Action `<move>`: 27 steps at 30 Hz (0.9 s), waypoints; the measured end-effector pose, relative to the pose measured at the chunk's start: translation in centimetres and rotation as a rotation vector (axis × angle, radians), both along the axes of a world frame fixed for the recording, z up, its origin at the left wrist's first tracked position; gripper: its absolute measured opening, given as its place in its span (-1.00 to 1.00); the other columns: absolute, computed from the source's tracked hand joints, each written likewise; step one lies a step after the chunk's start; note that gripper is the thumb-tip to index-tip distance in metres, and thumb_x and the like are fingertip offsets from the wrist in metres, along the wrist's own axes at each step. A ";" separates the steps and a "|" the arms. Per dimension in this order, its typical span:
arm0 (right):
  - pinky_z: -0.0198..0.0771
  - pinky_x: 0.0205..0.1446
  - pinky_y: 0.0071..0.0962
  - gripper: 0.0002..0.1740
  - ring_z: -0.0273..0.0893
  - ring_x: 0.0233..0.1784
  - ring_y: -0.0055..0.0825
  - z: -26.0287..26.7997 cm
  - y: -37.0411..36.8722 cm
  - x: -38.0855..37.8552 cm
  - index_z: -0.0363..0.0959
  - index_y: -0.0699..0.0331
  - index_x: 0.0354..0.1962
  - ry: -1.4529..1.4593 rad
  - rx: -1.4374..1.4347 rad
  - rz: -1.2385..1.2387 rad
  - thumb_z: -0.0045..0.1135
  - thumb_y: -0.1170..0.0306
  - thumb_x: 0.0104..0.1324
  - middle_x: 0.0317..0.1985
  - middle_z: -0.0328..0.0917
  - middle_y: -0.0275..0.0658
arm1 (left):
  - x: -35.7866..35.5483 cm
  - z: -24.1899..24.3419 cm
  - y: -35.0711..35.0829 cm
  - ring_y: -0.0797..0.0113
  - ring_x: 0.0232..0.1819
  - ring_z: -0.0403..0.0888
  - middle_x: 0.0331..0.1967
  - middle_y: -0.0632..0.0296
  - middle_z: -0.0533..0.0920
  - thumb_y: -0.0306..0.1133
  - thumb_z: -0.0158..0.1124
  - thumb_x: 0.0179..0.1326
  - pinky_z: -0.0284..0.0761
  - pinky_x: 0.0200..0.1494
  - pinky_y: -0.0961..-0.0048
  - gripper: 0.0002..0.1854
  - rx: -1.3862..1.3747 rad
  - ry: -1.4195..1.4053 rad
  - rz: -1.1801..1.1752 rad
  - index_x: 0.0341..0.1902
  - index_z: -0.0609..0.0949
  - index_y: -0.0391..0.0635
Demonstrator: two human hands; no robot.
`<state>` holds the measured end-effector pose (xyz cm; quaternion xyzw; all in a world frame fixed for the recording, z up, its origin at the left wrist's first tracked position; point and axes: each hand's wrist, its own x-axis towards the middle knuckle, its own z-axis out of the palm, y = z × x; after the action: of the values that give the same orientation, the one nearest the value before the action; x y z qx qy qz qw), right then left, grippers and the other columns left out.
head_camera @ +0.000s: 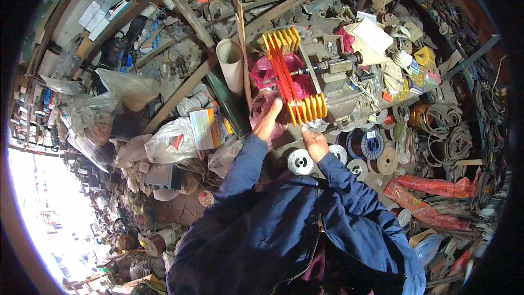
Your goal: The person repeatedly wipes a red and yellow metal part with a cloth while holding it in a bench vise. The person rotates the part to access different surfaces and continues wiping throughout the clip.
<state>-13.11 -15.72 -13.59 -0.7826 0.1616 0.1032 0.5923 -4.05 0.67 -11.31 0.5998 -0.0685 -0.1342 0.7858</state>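
In front of me a coil-winding former with yellow stepped ends is mounted on a metal spindle. Bright red winding wire stretches between its far and near ends, on the left-hand slots. My left hand is at the near left of the former, thumb up beside the red wire; its fingers are hidden. Just below the near yellow end is my right hand, its thumb tip at the rim. Whether either hand grips anything cannot be made out. A pink plastic bag lies behind my left hand.
A winding machine body stands right of the former. Wire spools and a blue-flanged spool are below the bench edge. A cardboard tube and wooden strip stand left. Cable coils crowd the right side.
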 end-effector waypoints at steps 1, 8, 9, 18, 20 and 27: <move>0.15 -0.48 -0.36 -0.39 0.17 -0.61 -0.54 0.2 -0.2 -0.1 0.37 0.39 -0.63 -0.117 0.044 0.026 -0.13 0.02 0.40 -0.74 0.27 -0.31 | -1.2 2.6 1.0 0.48 -0.35 0.49 -0.31 0.32 0.56 0.09 0.02 0.30 0.42 -0.31 0.50 -0.45 -0.130 0.087 -0.218 -0.06 0.50 -0.24; 0.20 -0.43 -0.35 -0.38 0.24 -0.58 -0.49 -0.9 0.5 0.9 0.39 0.42 -0.58 -0.220 -0.019 0.035 -0.15 0.00 0.40 -0.70 0.36 -0.21 | 3.2 11.7 -0.4 0.61 -0.72 0.35 -0.68 0.36 0.45 -0.05 0.06 0.32 0.28 -0.64 0.66 -0.60 0.201 -0.172 0.113 -0.44 0.49 -0.15; 0.22 -0.41 -0.32 -0.37 0.26 -0.57 -0.46 -1.0 0.8 0.7 0.40 0.43 -0.56 -0.169 -0.090 0.041 -0.16 -0.01 0.40 -0.68 0.38 -0.16 | 4.6 11.7 -0.7 0.61 -0.74 0.34 -0.69 0.36 0.44 -0.04 0.07 0.32 0.25 -0.67 0.66 -0.59 0.169 -0.243 0.182 -0.47 0.48 -0.14; -0.03 -0.55 -0.49 -0.42 -0.02 -0.60 -0.69 2.0 -0.1 0.2 0.27 0.28 -0.68 -0.257 0.150 0.012 -0.12 0.04 0.41 -0.73 0.06 -0.48 | 18.9 -2.4 0.5 0.35 -0.22 0.56 -0.35 0.17 0.64 -0.20 0.27 0.11 0.47 -0.19 0.40 -0.69 0.419 -0.478 0.357 -0.23 0.58 -0.22; 0.05 -0.53 -0.43 -0.40 0.05 -0.61 -0.63 1.8 -0.1 0.9 0.31 0.34 -0.67 -0.371 0.192 0.022 -0.13 0.03 0.41 -0.75 0.14 -0.41 | 18.4 -7.5 0.0 0.33 -0.21 0.57 -0.29 0.18 0.65 -0.20 0.18 0.19 0.48 -0.21 0.38 -0.73 0.026 -0.225 0.114 -0.19 0.59 -0.14; 0.28 -0.36 -0.36 -0.37 0.28 -0.54 -0.50 0.3 0.7 -0.6 0.51 0.42 -0.46 0.092 -0.133 -0.025 -0.10 -0.06 0.35 -0.70 0.37 -0.19 | 3.6 -6.4 -1.0 0.23 -0.02 0.48 -0.09 0.06 0.58 -0.10 -0.19 0.40 0.33 0.06 0.32 -0.54 0.626 -0.152 0.205 0.06 0.47 -0.24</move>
<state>-13.72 -15.03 -13.33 -0.8124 0.2049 0.1206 0.5324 -0.44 -0.29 -17.75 0.8241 -0.0215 -0.0239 0.5655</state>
